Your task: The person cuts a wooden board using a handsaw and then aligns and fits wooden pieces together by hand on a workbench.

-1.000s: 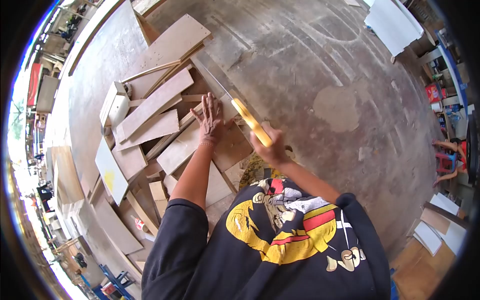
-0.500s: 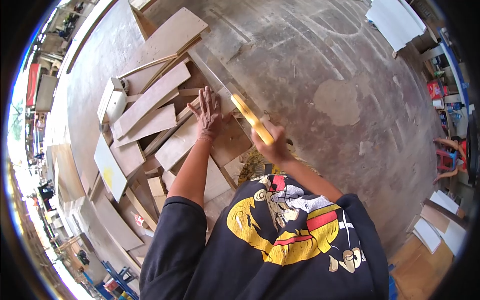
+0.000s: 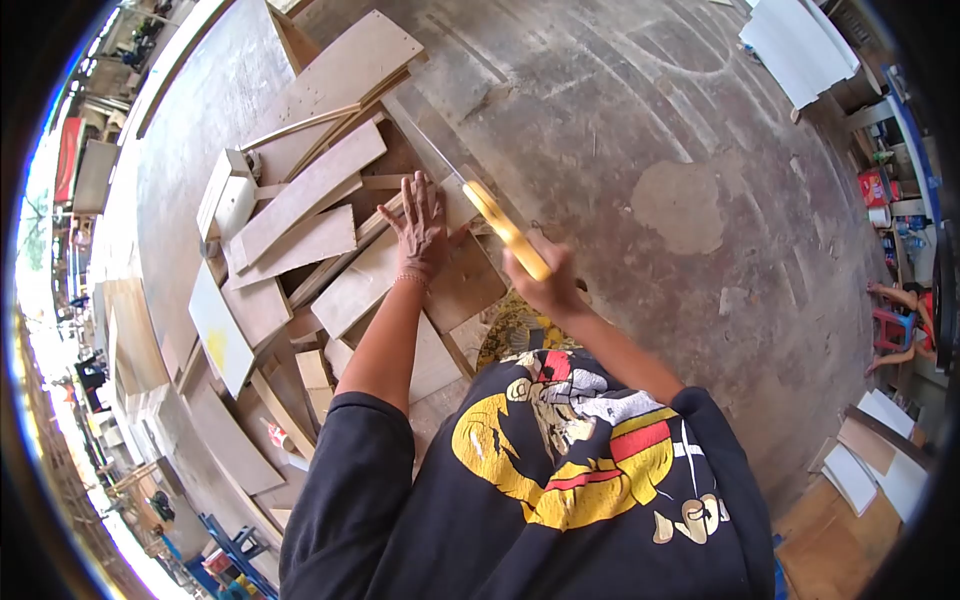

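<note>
My right hand (image 3: 545, 275) is wrapped around the yellow handle of a handsaw (image 3: 505, 228). Its thin blade points away from me, up and to the left, alongside the wood pile. My left hand (image 3: 423, 238) lies palm down with fingers spread on the wooden pieces, just left of the saw. Below that hand is a brown board (image 3: 465, 285), and a paler board (image 3: 360, 285) lies to its left. Where the blade meets the wood is too fine to make out.
Overlapping planks (image 3: 310, 195) and offcuts cover the floor to the left, with a white panel (image 3: 220, 330) among them. Concrete floor (image 3: 640, 300) spreads to the right. White sheets (image 3: 797, 50) are at the upper right. A seated person's legs (image 3: 895, 295) show at the far right.
The handsaw and my right hand have shifted slightly forward, away from me. My left hand stays spread on the wood. The view has tilted a little.
</note>
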`<state>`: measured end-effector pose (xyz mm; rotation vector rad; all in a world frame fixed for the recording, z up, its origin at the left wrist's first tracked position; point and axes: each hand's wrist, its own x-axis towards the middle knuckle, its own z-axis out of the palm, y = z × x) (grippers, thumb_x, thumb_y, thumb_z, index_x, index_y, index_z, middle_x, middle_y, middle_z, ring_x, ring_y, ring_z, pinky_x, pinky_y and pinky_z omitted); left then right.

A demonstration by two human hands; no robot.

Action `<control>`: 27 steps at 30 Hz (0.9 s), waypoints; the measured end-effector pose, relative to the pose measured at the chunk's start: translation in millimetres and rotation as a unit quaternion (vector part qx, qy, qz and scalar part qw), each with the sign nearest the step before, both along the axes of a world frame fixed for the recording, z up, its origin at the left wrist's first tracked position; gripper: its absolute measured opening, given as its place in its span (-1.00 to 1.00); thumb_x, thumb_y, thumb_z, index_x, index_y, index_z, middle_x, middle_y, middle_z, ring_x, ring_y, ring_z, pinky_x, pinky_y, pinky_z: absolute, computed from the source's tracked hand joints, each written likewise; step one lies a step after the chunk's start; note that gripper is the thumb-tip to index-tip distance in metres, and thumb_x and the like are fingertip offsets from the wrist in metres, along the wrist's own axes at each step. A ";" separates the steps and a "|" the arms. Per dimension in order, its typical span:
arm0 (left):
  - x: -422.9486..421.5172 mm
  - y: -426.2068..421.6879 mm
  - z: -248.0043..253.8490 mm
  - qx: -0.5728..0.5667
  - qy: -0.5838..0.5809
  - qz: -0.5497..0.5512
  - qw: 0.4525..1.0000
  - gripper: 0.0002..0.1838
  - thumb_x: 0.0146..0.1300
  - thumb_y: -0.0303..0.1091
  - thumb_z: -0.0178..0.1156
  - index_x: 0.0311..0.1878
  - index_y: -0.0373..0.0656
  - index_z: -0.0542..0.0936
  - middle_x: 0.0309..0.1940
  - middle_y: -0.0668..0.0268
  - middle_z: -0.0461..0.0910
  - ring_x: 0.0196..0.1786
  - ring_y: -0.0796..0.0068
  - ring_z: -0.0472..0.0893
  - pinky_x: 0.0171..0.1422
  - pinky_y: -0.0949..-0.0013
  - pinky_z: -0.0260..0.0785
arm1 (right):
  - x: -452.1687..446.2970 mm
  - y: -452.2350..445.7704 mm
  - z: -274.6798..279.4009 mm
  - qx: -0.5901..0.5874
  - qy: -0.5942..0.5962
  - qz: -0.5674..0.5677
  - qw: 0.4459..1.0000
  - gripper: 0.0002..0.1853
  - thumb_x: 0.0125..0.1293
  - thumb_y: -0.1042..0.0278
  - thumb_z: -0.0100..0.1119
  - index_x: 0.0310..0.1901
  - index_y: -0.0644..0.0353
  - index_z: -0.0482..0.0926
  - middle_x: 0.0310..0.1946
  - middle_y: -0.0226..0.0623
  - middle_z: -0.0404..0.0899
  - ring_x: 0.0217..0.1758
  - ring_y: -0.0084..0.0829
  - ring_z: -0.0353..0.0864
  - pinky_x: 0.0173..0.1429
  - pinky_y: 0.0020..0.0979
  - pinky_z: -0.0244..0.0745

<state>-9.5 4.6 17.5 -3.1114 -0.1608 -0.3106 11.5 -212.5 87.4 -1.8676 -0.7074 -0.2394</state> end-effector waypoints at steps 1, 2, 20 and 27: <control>-3.5 -2.1 -0.5 0.000 0.012 0.004 1.000 -0.20 0.11 0.16 0.15 0.31 -0.15 0.26 0.48 0.06 -0.19 0.52 -0.01 -0.27 0.29 -0.55 -0.50 | -11.4 -20.5 2.7 -0.003 0.043 0.009 0.999 -0.96 0.07 0.55 0.15 -0.44 0.27 0.48 -0.64 -0.17 0.42 -0.67 -0.17 0.48 -0.59 -0.28 0.38; -3.3 -2.4 2.3 0.002 0.034 0.009 0.999 -0.20 0.12 0.16 0.15 0.32 -0.16 0.26 0.48 0.06 -0.20 0.52 0.00 -0.28 0.29 -0.56 -0.50 | -18.7 -41.1 -1.1 -0.021 -0.006 0.022 1.000 -0.95 0.06 0.58 0.15 -0.40 0.28 0.51 -0.62 -0.20 0.42 -0.67 -0.21 0.49 -0.61 -0.30 0.37; 0.2 -0.9 0.1 0.000 0.019 0.001 1.000 -0.21 0.09 0.14 0.19 0.31 -0.16 0.29 0.48 0.05 -0.21 0.51 -0.04 -0.27 0.27 -0.57 -0.52 | -38.4 -67.4 24.3 -0.054 0.013 0.038 0.998 -0.91 0.07 0.59 0.16 -0.34 0.28 0.54 -0.62 -0.23 0.40 -0.68 -0.22 0.46 -0.61 -0.30 0.34; -3.8 -2.6 0.7 0.010 0.026 0.006 1.000 -0.21 0.13 0.16 0.13 0.31 -0.18 0.29 0.48 0.05 -0.21 0.51 -0.03 -0.30 0.27 -0.58 -0.52 | 13.8 16.6 -10.6 0.054 0.123 0.002 0.991 -0.90 0.07 0.51 0.18 -0.48 0.24 0.44 -0.65 -0.14 0.44 -0.64 -0.08 0.51 -0.56 -0.26 0.40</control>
